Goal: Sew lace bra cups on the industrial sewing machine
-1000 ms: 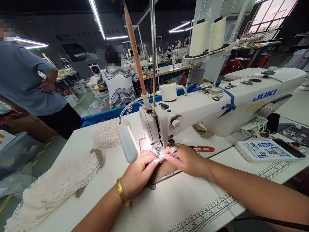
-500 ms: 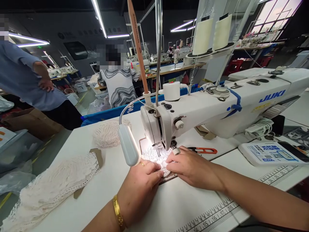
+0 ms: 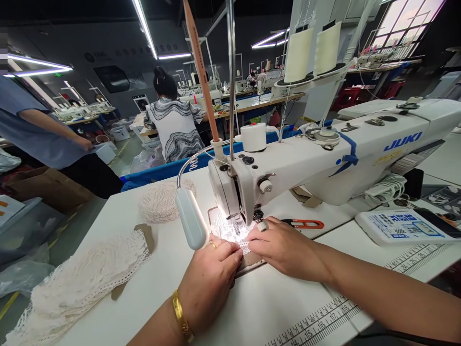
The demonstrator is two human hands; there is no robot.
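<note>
Left hand and right hand rest fingers on the lace — pinching or not, I can't tell — beneath the sewing machine; positioning or feeding seems underway, calling next for steady, even guiding.

A brown pencil stands tilted, point up. Beyond it to the left, a person in a patterned top faces away; farther left of it are a person in a blue shirt and a cardboard box. Well right of the pencil lie a coiled cable and a blue-printed white case.
</note>
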